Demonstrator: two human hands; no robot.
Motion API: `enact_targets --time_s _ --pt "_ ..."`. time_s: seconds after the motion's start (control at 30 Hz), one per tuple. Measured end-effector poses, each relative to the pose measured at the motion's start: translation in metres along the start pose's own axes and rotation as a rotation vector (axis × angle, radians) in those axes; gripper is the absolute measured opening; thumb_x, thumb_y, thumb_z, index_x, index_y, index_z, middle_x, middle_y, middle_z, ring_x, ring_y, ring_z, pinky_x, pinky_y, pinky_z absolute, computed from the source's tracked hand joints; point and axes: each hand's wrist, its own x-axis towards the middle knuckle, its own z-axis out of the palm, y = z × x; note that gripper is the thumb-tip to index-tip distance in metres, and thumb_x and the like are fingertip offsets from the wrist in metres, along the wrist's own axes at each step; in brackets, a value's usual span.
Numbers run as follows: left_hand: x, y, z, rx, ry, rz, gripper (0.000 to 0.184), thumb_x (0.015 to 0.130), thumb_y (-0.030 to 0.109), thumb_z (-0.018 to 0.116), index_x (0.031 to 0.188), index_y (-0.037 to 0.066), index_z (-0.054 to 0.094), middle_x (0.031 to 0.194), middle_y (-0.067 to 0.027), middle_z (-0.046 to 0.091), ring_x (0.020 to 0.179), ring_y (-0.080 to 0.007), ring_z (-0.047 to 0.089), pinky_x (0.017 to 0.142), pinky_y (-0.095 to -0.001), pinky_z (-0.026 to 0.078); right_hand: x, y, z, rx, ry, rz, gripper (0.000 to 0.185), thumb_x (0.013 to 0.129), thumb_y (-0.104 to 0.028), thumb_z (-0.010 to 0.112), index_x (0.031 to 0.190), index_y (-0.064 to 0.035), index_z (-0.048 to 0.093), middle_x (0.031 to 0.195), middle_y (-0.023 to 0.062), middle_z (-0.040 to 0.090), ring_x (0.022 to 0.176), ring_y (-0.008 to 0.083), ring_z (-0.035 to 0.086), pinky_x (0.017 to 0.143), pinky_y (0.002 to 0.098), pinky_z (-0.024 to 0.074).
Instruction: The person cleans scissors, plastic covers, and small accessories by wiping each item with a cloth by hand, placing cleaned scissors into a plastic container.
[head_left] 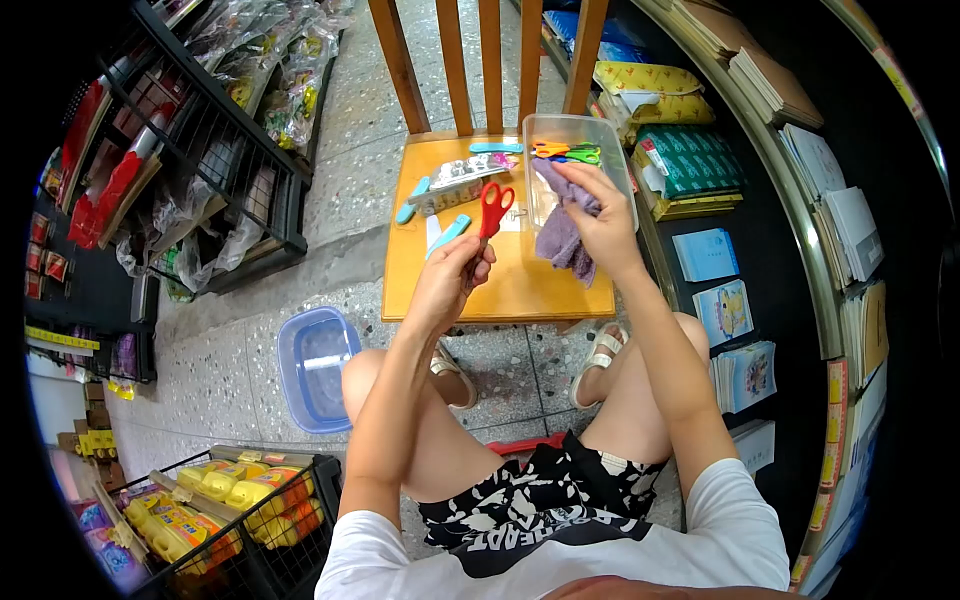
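Pointing handles to twelve o'clock, red-handled scissors (496,208) are gripped by the left hand (456,272); and at three o'clock, a purple cloth (566,243) is pinched by the right hand (606,226)!

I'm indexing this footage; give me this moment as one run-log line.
left hand: holds red-handled scissors | right hand: holds purple cloth | scissors and cloth: apart | blue basin: floor, left of chair

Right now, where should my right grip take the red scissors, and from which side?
Probably take the red scissors by the handle loops, from the right: these stick out beyond the left grip, which wraps the lower part. The right grip holds the cloth, so empty it first.
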Motion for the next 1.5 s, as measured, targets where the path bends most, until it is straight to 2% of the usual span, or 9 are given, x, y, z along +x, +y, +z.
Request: enact_targets --time_s 0.2,0.3,0.33,0.43,0.53,0.8,1.13,1.27,1.5 --pt "0.003 -0.007 0.004 0.125 0.081 0.054 0.026 0.091 0.010 0.057 0.116 0.001 0.057 0.084 -0.0027 0.061 0.070 -0.0076 0.056 0.060 -0.0182 0.044 0.000 -0.013 -0.008 0.805 -0.019 0.483 0.040 0.080 0.005 0.058 0.119 -0.0035 0.059 0.117 0.0040 0.059 0.105 0.0136 0.056 0.091 0.0268 0.0440" --pt "0.002 -0.007 0.011 0.155 0.065 0.072 0.024 0.090 0.009 0.058 0.113 0.002 0.057 0.084 -0.0021 0.061 0.068 -0.0075 0.056 0.059 -0.0186 0.044 -0.006 -0.017 0.001 0.506 -0.037 0.313 0.037 0.081 0.005 0.057 0.117 -0.0033 0.060 0.115 0.0038 0.060 0.105 0.0148 0.056 0.091 0.0277 0.0439" --pt "0.002 -0.007 0.015 0.160 0.075 0.074 0.025 0.090 0.008 0.058 0.114 0.001 0.057 0.083 -0.0016 0.061 0.068 -0.0070 0.056 0.058 -0.0182 0.043 -0.005 -0.021 0.007 0.176 -0.058 0.004 0.040 0.076 0.005 0.059 0.115 -0.0033 0.061 0.112 0.0049 0.061 0.104 0.0195 0.057 0.090 0.0311 0.0456" --pt "0.002 -0.007 0.023 0.157 0.068 0.105 0.024 0.091 0.008 0.058 0.113 0.000 0.056 0.083 -0.0009 0.061 0.067 -0.0064 0.056 0.058 -0.0173 0.042 -0.015 -0.034 0.021 -0.402 -0.214 -0.436 0.044 0.069 0.002 0.061 0.113 -0.0039 0.062 0.111 0.0061 0.060 0.103 0.0246 0.055 0.089 0.0352 0.0464" --pt "0.005 -0.010 0.019 0.148 0.005 0.145 0.018 0.091 0.009 0.057 0.107 0.000 0.056 0.085 -0.0024 0.062 0.067 -0.0068 0.056 0.058 -0.0169 0.042 -0.025 -0.030 0.035 -0.438 -0.249 -0.532 0.047 0.066 -0.001 0.061 0.112 -0.0050 0.063 0.113 0.0047 0.059 0.103 0.0264 0.053 0.087 0.0377 0.0466" --pt "0.004 -0.012 0.019 0.183 0.053 0.108 0.033 0.092 0.007 0.055 0.122 -0.005 0.051 0.093 -0.0065 0.066 0.065 -0.0053 0.054 0.057 -0.0167 0.040 -0.014 -0.022 0.030 -0.593 -0.151 -0.421 0.041 0.069 -0.001 0.061 0.110 -0.0050 0.065 0.115 0.0036 0.059 0.103 0.0253 0.053 0.085 0.0378 0.0467" --pt "0.000 -0.012 0.020 0.199 0.067 0.114 0.032 0.091 0.006 0.056 0.120 -0.006 0.053 0.093 -0.0098 0.065 0.065 -0.0075 0.055 0.054 -0.0172 0.037 -0.005 -0.018 0.015 -0.551 -0.022 -0.403 0.041 0.068 0.000 0.060 0.108 -0.0041 0.064 0.110 0.0057 0.060 0.101 0.0269 0.054 0.087 0.0373 0.0460" --pt "0.004 -0.013 0.017 0.217 0.047 0.147 0.031 0.091 0.005 0.055 0.120 -0.006 0.054 0.091 -0.0089 0.066 0.064 -0.0070 0.055 0.053 -0.0179 0.037 -0.022 -0.031 0.031 -0.502 -0.232 -0.601 0.039 0.069 -0.004 0.061 0.108 -0.0055 0.064 0.111 0.0036 0.059 0.100 0.0231 0.053 0.084 0.0361 0.0471" --pt "0.001 -0.018 0.019 0.358 0.068 0.131 0.029 0.092 0.004 0.053 0.119 -0.006 0.055 0.090 -0.0075 0.067 0.063 -0.0064 0.057 0.053 -0.0177 0.039 -0.017 -0.029 0.033 -0.619 -0.177 -0.441 0.034 0.073 -0.009 0.060 0.107 -0.0044 0.064 0.111 0.0023 0.058 0.098 0.0232 0.054 0.081 0.0367 0.0474"
